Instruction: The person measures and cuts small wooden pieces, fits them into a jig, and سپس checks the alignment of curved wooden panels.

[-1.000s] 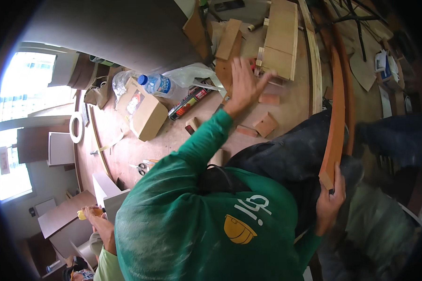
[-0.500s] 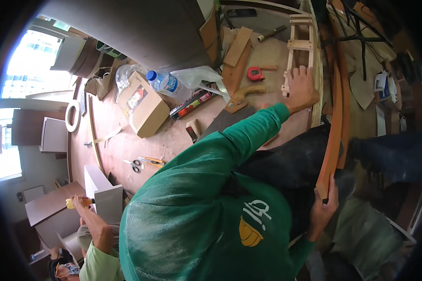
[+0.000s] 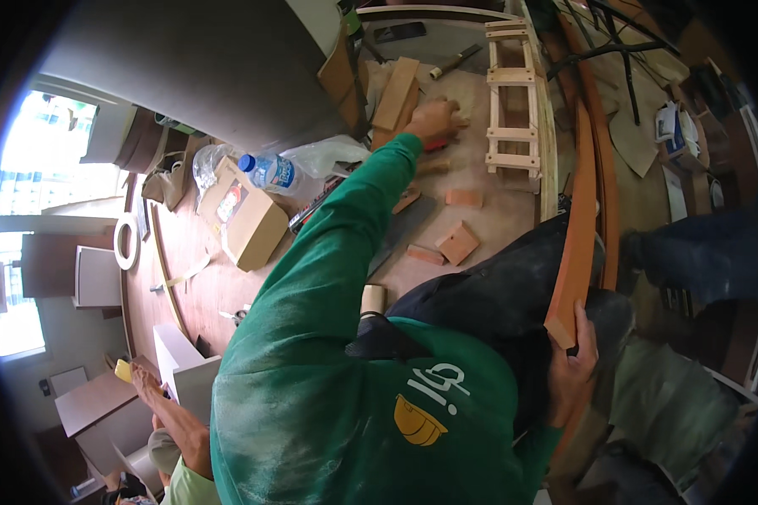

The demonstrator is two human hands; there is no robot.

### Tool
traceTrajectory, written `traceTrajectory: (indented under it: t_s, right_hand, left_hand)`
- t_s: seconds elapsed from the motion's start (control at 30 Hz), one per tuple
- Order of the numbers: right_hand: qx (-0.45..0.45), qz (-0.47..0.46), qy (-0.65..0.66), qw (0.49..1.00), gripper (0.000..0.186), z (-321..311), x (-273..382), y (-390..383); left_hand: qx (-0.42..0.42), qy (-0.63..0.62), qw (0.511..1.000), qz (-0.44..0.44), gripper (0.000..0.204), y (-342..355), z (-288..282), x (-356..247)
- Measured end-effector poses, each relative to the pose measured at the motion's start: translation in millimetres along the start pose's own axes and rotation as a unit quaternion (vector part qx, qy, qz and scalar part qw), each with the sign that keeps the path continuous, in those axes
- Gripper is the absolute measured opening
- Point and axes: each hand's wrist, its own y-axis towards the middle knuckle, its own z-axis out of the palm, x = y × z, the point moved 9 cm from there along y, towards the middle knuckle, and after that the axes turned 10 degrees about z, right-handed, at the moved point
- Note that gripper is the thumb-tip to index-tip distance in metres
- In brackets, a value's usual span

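Observation:
My left hand [image 3: 436,120] reaches across the workbench, fingers apart, just above a red tape measure [image 3: 435,145] that it partly hides. Close to that hand lies a flat wooden board [image 3: 394,93]. To its right is a small ladder-like frame [image 3: 511,76] of pale wood slats, which nothing touches. Low on the right, my right hand [image 3: 574,366] grips the near end of a long reddish-brown wooden strip [image 3: 574,261]. Several small wood blocks [image 3: 457,242] lie nearer to me, beside the dark blade of a handsaw [image 3: 403,229].
A cardboard box [image 3: 248,223] and a blue-capped water bottle [image 3: 265,171] stand on the left. A chisel-like tool [image 3: 455,63] and a dark phone-like slab [image 3: 399,33] lie at the back. At lower left, another person's hand [image 3: 147,383] is beside a yellow object [image 3: 124,370].
My left hand has left the ladder-like frame and moved left to the tape measure. My right hand still holds the wooden strip. The view has shifted a little.

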Motion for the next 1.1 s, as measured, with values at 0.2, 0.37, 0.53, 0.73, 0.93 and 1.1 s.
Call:
traceTrajectory:
  t_s: [0.2,0.37,0.53,0.73,0.93,1.1]
  right_hand:
    - [-0.056,-0.03,-0.047,0.997,0.055,-21,-10,0]
    - [-0.016,0.043,0.004,0.999,0.057,-38,-18,5]
    - [-0.031,0.032,0.062,0.997,0.06,-24,-24,-10]
    - [0.01,0.051,0.003,0.999,0.061,-32,-6,-9]
    - [-0.082,0.085,-0.019,0.993,0.056,-74,-30,-24]
    - [-0.198,0.048,0.049,0.978,0.041,-97,-4,-28]
  left_hand:
    - [0.058,-0.09,0.992,0.069,0.039,14,0,35]
    - [-0.046,-0.48,0.876,-0.026,0.036,-15,-50,13]
    - [-0.055,-0.576,0.813,0.069,0.028,-47,-97,-99]
    - [-0.062,-0.597,0.793,0.104,0.029,-57,-118,-161]
    - [-0.002,-0.608,0.788,0.097,0.035,-59,-131,-245]
    - [0.027,-0.571,0.798,0.191,0.035,-69,-144,-306]
